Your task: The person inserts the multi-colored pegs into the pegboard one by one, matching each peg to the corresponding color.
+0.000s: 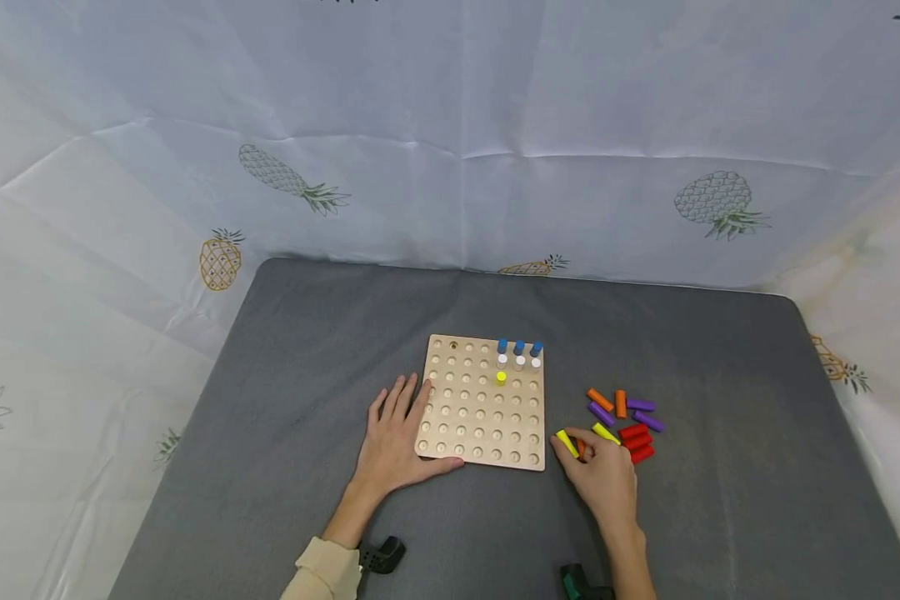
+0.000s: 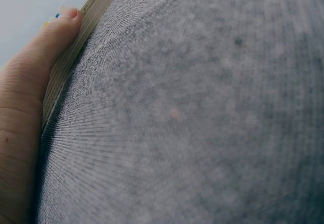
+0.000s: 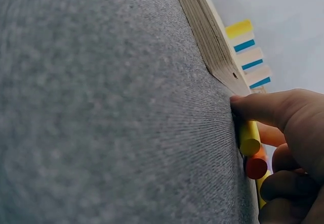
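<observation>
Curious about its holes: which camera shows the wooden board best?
The head view, which shows the wooden board from above, holes included. The left wrist view shows only an edge; the right wrist, edges meeting at a corner.

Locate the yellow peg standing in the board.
In the head view, the yellow peg stands right of the middle of the board, toward its far edge, directly in front of the leftmost white peg.

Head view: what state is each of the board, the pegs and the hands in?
Wooden board: flat, partly filled
Left hand: fingers extended, touching the board
Right hand: pinching a yellow peg
Blue pegs: upright in the board
White pegs: upright in the board
Third-row yellow peg: upright in the board
Red pegs: lying loose
Purple pegs: lying loose
Orange pegs: lying loose, one partly hidden
</observation>
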`<state>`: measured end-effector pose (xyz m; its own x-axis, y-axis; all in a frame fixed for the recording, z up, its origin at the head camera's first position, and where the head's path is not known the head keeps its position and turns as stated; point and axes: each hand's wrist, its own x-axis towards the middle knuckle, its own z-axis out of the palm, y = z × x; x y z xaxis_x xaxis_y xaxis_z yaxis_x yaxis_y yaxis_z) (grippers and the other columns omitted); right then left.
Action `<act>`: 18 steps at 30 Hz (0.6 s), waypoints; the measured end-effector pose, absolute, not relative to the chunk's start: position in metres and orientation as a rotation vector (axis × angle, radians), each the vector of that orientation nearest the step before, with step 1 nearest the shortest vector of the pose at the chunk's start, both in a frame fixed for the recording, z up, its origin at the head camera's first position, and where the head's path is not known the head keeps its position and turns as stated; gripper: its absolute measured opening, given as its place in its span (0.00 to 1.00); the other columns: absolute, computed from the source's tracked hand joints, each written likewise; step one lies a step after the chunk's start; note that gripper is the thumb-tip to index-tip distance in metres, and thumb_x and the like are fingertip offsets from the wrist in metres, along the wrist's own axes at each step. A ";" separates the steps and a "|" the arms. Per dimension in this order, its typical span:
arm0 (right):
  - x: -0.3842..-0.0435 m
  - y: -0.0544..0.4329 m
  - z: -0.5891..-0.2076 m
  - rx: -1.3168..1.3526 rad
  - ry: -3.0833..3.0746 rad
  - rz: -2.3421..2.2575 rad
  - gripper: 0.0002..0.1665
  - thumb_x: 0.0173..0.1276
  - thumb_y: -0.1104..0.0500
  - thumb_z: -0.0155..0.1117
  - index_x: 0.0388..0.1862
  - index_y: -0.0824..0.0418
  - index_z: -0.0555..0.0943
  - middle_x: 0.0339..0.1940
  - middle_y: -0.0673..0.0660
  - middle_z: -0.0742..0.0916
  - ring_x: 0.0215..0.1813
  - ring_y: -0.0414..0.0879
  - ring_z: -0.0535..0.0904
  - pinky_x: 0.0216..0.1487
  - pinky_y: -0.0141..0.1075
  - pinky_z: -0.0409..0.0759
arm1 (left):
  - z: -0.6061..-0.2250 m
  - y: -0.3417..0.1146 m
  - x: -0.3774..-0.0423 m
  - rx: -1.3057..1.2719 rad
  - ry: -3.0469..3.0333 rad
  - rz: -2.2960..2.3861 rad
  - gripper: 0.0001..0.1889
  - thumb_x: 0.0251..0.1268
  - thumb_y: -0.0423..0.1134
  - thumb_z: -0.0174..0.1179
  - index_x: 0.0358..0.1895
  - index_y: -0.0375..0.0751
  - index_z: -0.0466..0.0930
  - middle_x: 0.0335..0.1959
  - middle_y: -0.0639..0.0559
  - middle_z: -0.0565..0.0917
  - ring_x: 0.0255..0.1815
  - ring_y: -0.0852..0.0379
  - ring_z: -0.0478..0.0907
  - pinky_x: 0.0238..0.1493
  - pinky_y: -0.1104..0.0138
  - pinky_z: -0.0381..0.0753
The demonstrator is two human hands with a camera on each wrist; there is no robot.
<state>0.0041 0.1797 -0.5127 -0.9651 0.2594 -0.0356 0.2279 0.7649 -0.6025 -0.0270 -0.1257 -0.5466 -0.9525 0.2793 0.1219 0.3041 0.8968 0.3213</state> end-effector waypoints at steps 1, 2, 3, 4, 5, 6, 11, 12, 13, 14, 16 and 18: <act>0.004 0.180 -0.513 -0.395 -2.902 0.980 0.14 0.58 0.54 0.80 0.41 0.60 0.91 0.12 0.47 0.68 0.17 0.37 0.59 0.19 0.29 0.53 | -0.546 -0.126 -0.027 -0.460 -2.990 -0.526 0.68 0.38 0.83 0.64 0.83 0.49 0.53 0.82 0.43 0.61 0.84 0.42 0.57 0.80 0.44 0.53; 0.004 0.180 -0.513 -0.391 -2.900 0.982 0.14 0.58 0.55 0.80 0.40 0.61 0.91 0.12 0.47 0.67 0.17 0.37 0.59 0.19 0.29 0.52 | -0.546 -0.126 -0.027 -0.459 -2.990 -0.528 0.68 0.38 0.83 0.64 0.83 0.49 0.53 0.82 0.43 0.61 0.84 0.42 0.57 0.80 0.44 0.53; 0.003 0.180 -0.513 -0.386 -2.898 0.985 0.14 0.58 0.55 0.80 0.40 0.61 0.91 0.12 0.47 0.67 0.17 0.37 0.59 0.19 0.29 0.52 | -0.546 -0.126 -0.027 -0.459 -2.991 -0.532 0.68 0.38 0.82 0.64 0.83 0.49 0.53 0.82 0.43 0.61 0.84 0.42 0.57 0.80 0.44 0.53; 0.003 0.180 -0.512 -0.386 -2.898 0.987 0.14 0.58 0.55 0.80 0.40 0.61 0.91 0.12 0.46 0.67 0.17 0.37 0.58 0.19 0.29 0.52 | -0.546 -0.126 -0.027 -0.459 -2.991 -0.537 0.68 0.38 0.82 0.65 0.83 0.49 0.53 0.82 0.42 0.61 0.84 0.42 0.57 0.80 0.44 0.53; 0.003 0.180 -0.512 -0.387 -2.897 0.992 0.14 0.58 0.55 0.80 0.40 0.61 0.91 0.12 0.46 0.66 0.17 0.37 0.58 0.19 0.29 0.52 | -0.546 -0.126 -0.027 -0.459 -2.991 -0.541 0.68 0.38 0.82 0.65 0.83 0.49 0.53 0.82 0.42 0.61 0.84 0.42 0.57 0.80 0.43 0.53; 0.003 0.180 -0.512 -0.383 -2.895 0.997 0.14 0.58 0.55 0.80 0.40 0.61 0.91 0.12 0.46 0.66 0.17 0.37 0.57 0.19 0.29 0.51 | -0.546 -0.126 -0.027 -0.460 -2.990 -0.544 0.68 0.38 0.82 0.65 0.83 0.49 0.53 0.82 0.42 0.61 0.83 0.42 0.57 0.80 0.43 0.53; 0.001 0.180 -0.509 -0.370 -2.881 1.026 0.14 0.59 0.55 0.80 0.41 0.60 0.91 0.12 0.46 0.65 0.17 0.36 0.56 0.19 0.29 0.51 | -0.545 -0.126 -0.027 -0.462 -2.984 -0.547 0.68 0.38 0.83 0.64 0.83 0.49 0.53 0.82 0.42 0.61 0.83 0.42 0.57 0.80 0.43 0.53; 0.000 0.180 -0.508 -0.364 -2.877 1.031 0.14 0.59 0.55 0.80 0.41 0.60 0.91 0.13 0.46 0.65 0.17 0.36 0.56 0.19 0.29 0.51 | -0.545 -0.126 -0.027 -0.462 -2.985 -0.545 0.68 0.38 0.83 0.64 0.83 0.49 0.53 0.82 0.42 0.61 0.83 0.42 0.57 0.80 0.43 0.53; 0.000 0.180 -0.507 -0.363 -2.874 1.039 0.13 0.59 0.55 0.80 0.41 0.60 0.91 0.13 0.46 0.65 0.17 0.36 0.56 0.19 0.29 0.51 | -0.545 -0.126 -0.027 -0.462 -2.985 -0.543 0.68 0.38 0.83 0.64 0.83 0.49 0.53 0.82 0.42 0.61 0.83 0.42 0.57 0.80 0.43 0.53; 0.000 0.180 -0.506 -0.358 -2.871 1.046 0.13 0.59 0.55 0.80 0.41 0.60 0.91 0.13 0.46 0.65 0.17 0.35 0.56 0.19 0.29 0.51 | -0.545 -0.126 -0.027 -0.462 -2.986 -0.540 0.68 0.38 0.83 0.64 0.83 0.49 0.53 0.82 0.43 0.61 0.83 0.42 0.57 0.80 0.44 0.53; -0.001 0.180 -0.505 -0.350 -2.868 1.058 0.13 0.59 0.55 0.80 0.41 0.60 0.91 0.13 0.46 0.65 0.16 0.35 0.55 0.18 0.29 0.51 | -0.545 -0.126 -0.027 -0.462 -2.988 -0.535 0.68 0.38 0.83 0.64 0.83 0.49 0.53 0.82 0.43 0.61 0.84 0.43 0.57 0.80 0.44 0.53; -0.002 0.179 -0.504 -0.347 -2.869 1.067 0.14 0.59 0.55 0.80 0.42 0.60 0.91 0.13 0.46 0.64 0.16 0.35 0.54 0.19 0.28 0.50 | -0.545 -0.126 -0.027 -0.461 -2.989 -0.531 0.68 0.38 0.83 0.64 0.83 0.49 0.53 0.82 0.43 0.61 0.84 0.43 0.57 0.80 0.44 0.53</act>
